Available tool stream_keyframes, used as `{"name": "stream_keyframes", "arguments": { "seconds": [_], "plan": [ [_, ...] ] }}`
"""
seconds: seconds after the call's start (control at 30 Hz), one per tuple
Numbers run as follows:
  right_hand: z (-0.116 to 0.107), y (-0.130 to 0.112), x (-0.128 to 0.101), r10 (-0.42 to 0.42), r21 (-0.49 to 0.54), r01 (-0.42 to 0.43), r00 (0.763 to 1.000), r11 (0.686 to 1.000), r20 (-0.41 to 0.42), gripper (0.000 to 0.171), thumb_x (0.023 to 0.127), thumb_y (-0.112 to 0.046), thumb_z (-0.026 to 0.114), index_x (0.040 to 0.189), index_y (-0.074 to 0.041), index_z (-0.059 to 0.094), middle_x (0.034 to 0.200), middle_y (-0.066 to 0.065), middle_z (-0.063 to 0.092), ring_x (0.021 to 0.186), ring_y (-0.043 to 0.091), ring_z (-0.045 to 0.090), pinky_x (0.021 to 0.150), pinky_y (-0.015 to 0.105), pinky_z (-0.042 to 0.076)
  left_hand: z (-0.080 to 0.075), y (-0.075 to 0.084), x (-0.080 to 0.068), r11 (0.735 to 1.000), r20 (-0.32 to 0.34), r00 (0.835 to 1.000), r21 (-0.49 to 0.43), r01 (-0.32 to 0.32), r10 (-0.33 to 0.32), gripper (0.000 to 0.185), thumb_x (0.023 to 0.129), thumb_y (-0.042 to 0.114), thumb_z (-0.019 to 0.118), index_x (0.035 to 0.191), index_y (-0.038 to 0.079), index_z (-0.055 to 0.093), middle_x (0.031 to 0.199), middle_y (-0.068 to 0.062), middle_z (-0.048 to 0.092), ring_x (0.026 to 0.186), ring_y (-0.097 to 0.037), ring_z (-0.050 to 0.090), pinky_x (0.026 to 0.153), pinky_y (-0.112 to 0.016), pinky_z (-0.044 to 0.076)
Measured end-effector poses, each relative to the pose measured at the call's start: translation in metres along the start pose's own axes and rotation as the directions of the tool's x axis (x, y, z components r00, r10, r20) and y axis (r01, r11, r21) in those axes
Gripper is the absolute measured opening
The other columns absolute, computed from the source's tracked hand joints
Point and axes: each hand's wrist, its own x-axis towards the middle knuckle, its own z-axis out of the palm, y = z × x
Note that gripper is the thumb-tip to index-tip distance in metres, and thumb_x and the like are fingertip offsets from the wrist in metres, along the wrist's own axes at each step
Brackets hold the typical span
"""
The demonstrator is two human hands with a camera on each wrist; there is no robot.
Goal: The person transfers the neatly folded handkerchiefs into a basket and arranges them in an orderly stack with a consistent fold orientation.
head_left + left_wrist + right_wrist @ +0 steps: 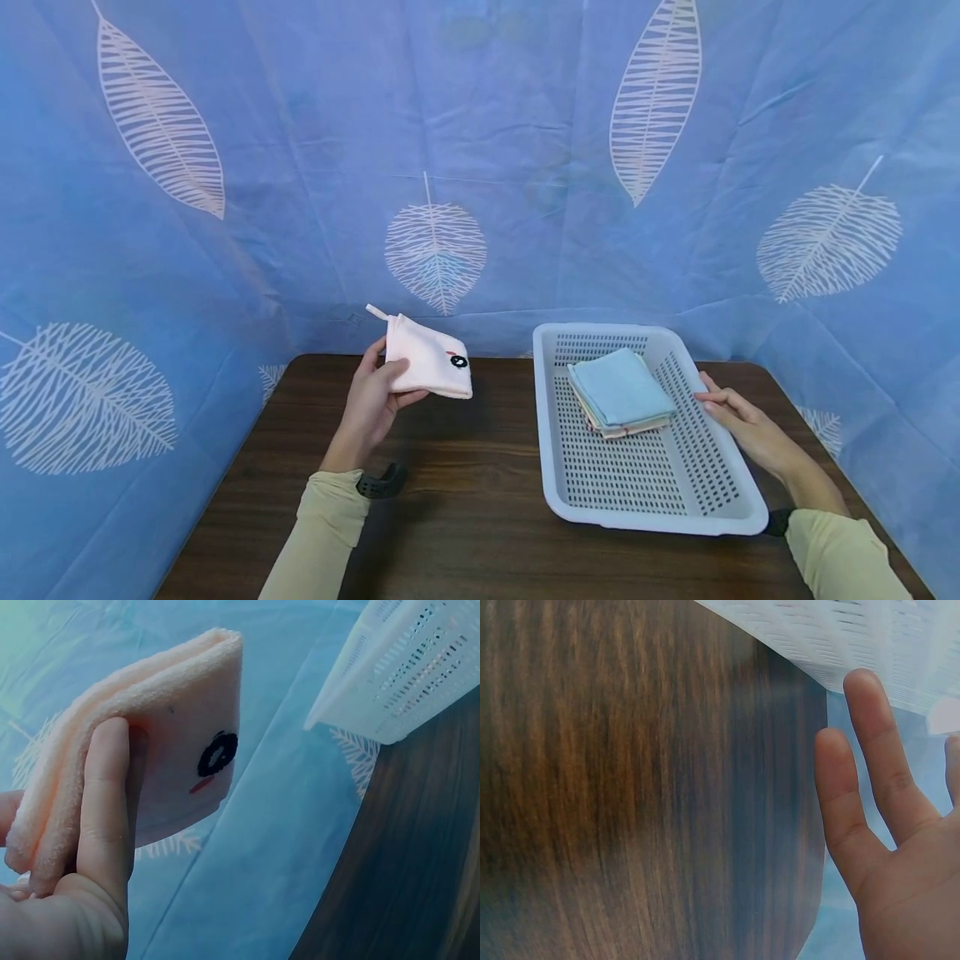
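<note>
In the head view my left hand (372, 398) holds a folded pale pink towel (427, 358) above the table, pinched between thumb and fingers. A small loop sticks out from one corner of it, and an embroidered black ring with a red mark shows on its face. The left wrist view shows the folded layers of the towel (172, 742) in the grip. At the right, my right hand (757, 429) touches the right rim of a white plastic basket (551, 467), its fingers (889, 757) fairly straight. Inside the basket lies a stack of folded cloths with a light blue towel (622, 387) on top.
A dark brown wooden table (480, 550) carries the basket on its right half. Behind and on both sides hangs a blue curtain (510, 233) with white leaf prints, close against the table's far edge.
</note>
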Motion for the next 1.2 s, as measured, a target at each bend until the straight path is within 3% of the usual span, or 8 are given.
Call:
{"name": "stream_keyframes", "arguments": {
  "seconds": [0.37, 0.63, 1.2],
  "plan": [
    [0.001, -0.001, -0.001, -0.034, -0.010, 0.034, 0.999, 0.999, -0.005, 0.048, 0.111, -0.035, 0.040, 0.146, -0.002, 0.042, 0.165, -0.031, -0.003, 0.137, -0.026, 0.009, 0.086, -0.002, 0.032, 0.020, -0.005, 0.002, 0.999, 0.006, 1.000, -0.035, -0.012, 0.012, 0.062, 0.104, 0.009, 0.052, 0.159, 0.024, 0.027, 0.136, -0.017, 0.047, 0.093, -0.018, 0.074, 0.073, -0.034, 0.064],
    [0.001, -0.001, -0.003, -0.027, -0.002, 0.027, 1.000, 1.000, 0.000, 0.048, 0.111, -0.034, 0.040, 0.146, -0.001, 0.041, 0.165, -0.032, -0.004, 0.142, -0.022, 0.006, 0.086, -0.002, 0.033, 0.038, -0.012, 0.003, 0.998, 0.027, 0.999, -0.061, -0.033, 0.035, 0.061, 0.103, 0.009, 0.053, 0.157, 0.025, 0.028, 0.139, -0.020, 0.048, 0.094, -0.019, 0.075, 0.073, -0.035, 0.064],
    [0.002, -0.003, 0.000, -0.037, -0.006, 0.037, 0.999, 0.999, -0.001, 0.046, 0.112, -0.032, 0.039, 0.144, 0.000, 0.042, 0.163, -0.034, -0.003, 0.138, -0.024, 0.009, 0.085, 0.000, 0.038, 0.096, -0.031, 0.006, 0.993, 0.119, 0.992, -0.116, -0.033, 0.047, 0.056, 0.104, 0.013, 0.054, 0.155, 0.025, 0.033, 0.130, -0.021, 0.054, 0.089, -0.020, 0.076, 0.073, -0.035, 0.064]
  ]
}}
